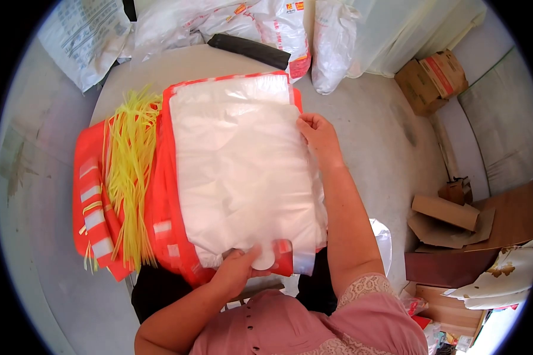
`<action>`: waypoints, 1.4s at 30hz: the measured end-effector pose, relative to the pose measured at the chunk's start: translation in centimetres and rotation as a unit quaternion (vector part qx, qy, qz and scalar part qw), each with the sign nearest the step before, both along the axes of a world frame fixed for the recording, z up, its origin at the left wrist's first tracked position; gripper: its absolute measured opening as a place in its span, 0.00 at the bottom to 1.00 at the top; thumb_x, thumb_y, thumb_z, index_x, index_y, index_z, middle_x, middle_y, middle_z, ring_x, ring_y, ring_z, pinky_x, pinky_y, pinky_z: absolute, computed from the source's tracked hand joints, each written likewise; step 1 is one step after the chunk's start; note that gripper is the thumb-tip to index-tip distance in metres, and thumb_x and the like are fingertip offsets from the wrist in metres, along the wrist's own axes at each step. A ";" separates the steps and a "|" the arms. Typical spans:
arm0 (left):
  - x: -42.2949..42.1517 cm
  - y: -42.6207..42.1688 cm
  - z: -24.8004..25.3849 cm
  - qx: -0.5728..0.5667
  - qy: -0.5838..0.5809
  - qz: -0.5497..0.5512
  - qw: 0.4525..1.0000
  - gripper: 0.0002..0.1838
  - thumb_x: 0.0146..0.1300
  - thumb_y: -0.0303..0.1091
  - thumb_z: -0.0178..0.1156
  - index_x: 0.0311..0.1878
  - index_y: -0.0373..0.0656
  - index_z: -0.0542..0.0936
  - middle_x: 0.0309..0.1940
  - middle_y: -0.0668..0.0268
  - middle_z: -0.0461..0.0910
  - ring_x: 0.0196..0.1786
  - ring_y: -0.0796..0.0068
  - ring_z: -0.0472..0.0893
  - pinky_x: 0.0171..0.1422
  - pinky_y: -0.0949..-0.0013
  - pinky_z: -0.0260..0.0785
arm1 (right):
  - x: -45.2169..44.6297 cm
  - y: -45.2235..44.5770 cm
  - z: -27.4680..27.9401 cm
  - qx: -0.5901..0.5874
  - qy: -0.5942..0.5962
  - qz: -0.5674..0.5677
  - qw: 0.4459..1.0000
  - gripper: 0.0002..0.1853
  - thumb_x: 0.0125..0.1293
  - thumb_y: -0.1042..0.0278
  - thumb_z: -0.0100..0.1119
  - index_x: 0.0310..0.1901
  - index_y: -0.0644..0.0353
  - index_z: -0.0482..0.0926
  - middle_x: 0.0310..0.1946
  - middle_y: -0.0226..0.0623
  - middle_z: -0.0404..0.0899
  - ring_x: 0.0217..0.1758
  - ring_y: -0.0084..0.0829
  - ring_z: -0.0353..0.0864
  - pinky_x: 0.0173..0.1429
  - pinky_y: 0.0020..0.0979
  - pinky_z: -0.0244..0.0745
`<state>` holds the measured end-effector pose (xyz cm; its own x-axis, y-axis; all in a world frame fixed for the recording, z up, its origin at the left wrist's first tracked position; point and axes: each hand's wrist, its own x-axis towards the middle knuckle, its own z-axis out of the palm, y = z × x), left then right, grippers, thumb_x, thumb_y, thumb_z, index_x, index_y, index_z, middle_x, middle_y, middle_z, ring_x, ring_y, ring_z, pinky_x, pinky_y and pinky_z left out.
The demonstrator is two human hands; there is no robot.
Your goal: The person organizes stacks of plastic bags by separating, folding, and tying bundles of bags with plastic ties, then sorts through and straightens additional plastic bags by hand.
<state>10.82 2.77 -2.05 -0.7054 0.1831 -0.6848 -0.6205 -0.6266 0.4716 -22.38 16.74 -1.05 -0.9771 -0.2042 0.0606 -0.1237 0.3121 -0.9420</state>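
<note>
A stack of whitish translucent plastic sheets or bags point(243, 160) lies on red material point(169, 160) over a table. My right hand point(317, 133) pinches the stack's upper right edge between thumb and fingers. At the near edge, my left hand point(241, 269) is closed on the plastic, its thumb on top beside a pale round spot point(264, 258). Left of the stack lies a bundle of yellow strips point(130, 177). Farther left is a folded red and white striped piece point(95, 207).
A black roll point(249, 51) lies at the table's far edge. Behind it are filled white bags point(254, 26), with another white bag point(333, 47) on the floor. Cardboard boxes stand at the back right point(430, 80), and opened cardboard point(447, 222) lies at the right.
</note>
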 end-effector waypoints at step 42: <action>0.6 0.5 -2.5 -0.032 -0.019 -0.003 0.999 0.27 0.82 0.47 0.57 0.66 0.29 0.74 0.63 0.58 0.79 0.63 0.64 0.82 0.63 0.52 0.83 | 4.5 -2.1 5.3 0.156 0.291 0.083 0.940 0.19 0.76 0.84 0.45 0.62 0.58 0.78 0.41 0.42 0.85 0.37 0.33 0.85 0.48 0.33 0.79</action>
